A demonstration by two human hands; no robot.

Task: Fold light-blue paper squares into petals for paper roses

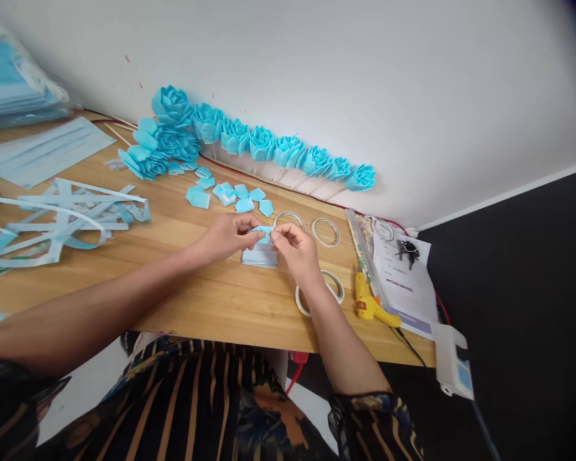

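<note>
Between my two hands is a small light blue fabric piece [265,234], pinched at its left side by my left hand [237,233] and at its right side by my right hand [295,246]. The fingers of both hands are closed on it. Just below, on the wooden table, lies a small stack of pale rectangular pieces [260,258], partly covered by the held piece. Beyond my hands several cut blue petals [244,205] are scattered. Rolls of tape lie close by: one ring [289,221] behind my right hand and others [333,286] under my right forearm.
Blue fabric flowers [262,143] on sticks lean along the wall. Cut strips [77,218], a flat mask sheet [48,150] and a bag of masks [16,80] are at left. To the right are a tape ring [326,232], a yellow glue gun [365,298], papers [403,288] and keys [408,251].
</note>
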